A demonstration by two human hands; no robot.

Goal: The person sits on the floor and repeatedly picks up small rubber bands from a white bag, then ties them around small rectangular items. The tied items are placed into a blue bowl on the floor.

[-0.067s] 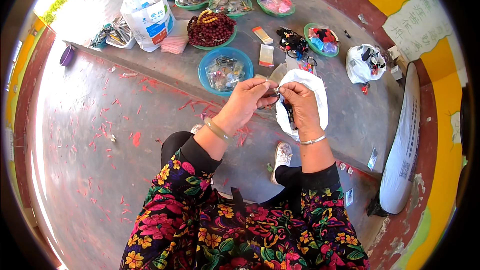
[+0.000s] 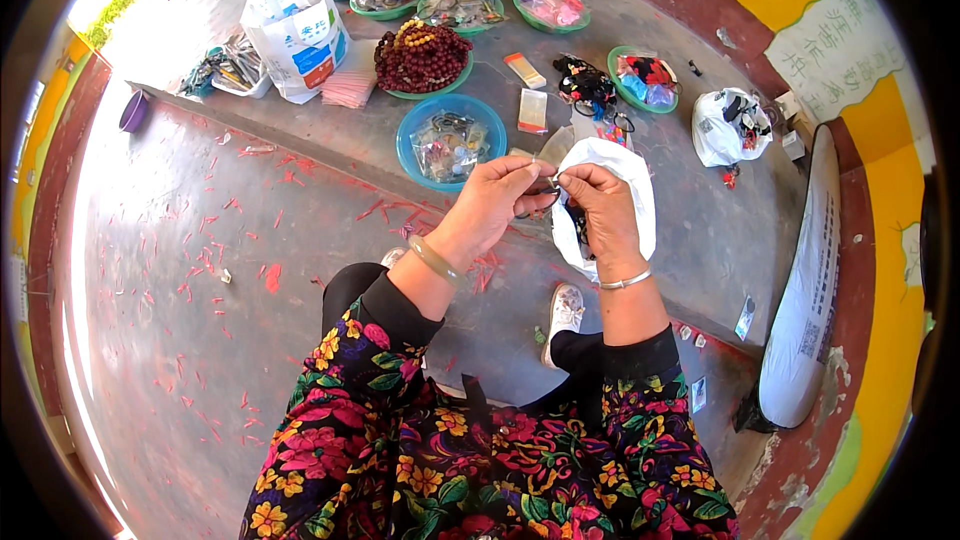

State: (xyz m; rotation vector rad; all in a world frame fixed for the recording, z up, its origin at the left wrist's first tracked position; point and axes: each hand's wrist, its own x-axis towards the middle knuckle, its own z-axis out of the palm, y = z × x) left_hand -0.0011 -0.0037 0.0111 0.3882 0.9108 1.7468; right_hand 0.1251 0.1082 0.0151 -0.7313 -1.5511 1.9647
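Observation:
My left hand (image 2: 488,204) and my right hand (image 2: 606,212) meet fingertip to fingertip, each closed in a pinch. A thin black loop (image 2: 545,204), like an elastic band or cord, hangs at the left fingers. A small pale piece shows between the fingertips, too small to name. Just behind and below the right hand stands a white plastic bag (image 2: 642,185), its mouth gaping around dark items. Left of the hands sits a blue basin (image 2: 404,140) holding clear packets of small pieces. Parts of the loop are hidden by the fingers.
Dark red beads (image 2: 425,60) fill a green basin beside a white shopping bag (image 2: 296,35). Several basins of packets (image 2: 460,8) stand farther back. Black bands (image 2: 585,82) lie near a green basin (image 2: 672,105). A stuffed white bag (image 2: 722,130) stands right. A step edge (image 2: 330,155) crosses the floor.

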